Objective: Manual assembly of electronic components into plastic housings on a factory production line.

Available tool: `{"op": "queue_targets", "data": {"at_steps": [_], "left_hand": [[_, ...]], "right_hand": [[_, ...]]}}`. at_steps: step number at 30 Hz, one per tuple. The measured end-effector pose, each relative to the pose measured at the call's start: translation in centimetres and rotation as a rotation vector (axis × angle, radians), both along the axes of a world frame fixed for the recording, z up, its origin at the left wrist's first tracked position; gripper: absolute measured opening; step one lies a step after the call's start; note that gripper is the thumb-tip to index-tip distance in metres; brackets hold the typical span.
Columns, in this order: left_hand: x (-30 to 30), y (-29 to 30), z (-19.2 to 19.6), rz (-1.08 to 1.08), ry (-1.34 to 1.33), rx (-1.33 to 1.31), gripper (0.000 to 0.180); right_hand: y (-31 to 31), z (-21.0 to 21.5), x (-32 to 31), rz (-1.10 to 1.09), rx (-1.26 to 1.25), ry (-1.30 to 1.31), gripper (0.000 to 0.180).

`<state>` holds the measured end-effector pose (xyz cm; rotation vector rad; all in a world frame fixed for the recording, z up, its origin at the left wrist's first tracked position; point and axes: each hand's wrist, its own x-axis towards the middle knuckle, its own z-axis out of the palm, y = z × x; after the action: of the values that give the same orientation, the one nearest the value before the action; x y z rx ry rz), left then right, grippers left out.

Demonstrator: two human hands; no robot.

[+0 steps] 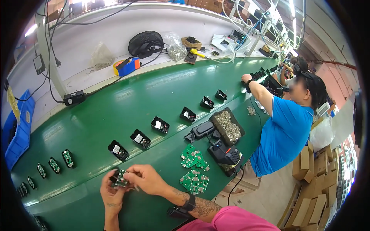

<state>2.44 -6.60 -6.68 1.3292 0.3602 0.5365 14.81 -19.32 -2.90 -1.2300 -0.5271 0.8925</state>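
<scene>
A small black case (116,178) with a green board (121,181) in it is cupped in the left hand (110,192) — kept steady so the right hand (144,179), just beside it, can pinch the board. More green boards (194,181) are laid near the right hand — easy to reach.

Left hand (111,192) and right hand (146,179) meet, fingers pinched together.

Both hands, left hand (111,194) and right hand (144,179), grip a small circuit board (120,180).
</scene>
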Motion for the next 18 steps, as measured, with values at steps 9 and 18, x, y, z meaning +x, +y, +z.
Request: {"op": "queue_targets", "data": {"at_steps": [9,18], "left_hand": [[-0.1,-0.1,-1.3,0.076,-0.034,0.29,0.05],[-0.2,0.2,0.0,0.284,0.038,0.394,0.046]], "right_hand": [[-0.5,0.7,-0.4,0.085,-0.139,-0.366,0.03],[1.2,-0.3,-2.0,0.004,0.015,-0.887,0.023]]}}
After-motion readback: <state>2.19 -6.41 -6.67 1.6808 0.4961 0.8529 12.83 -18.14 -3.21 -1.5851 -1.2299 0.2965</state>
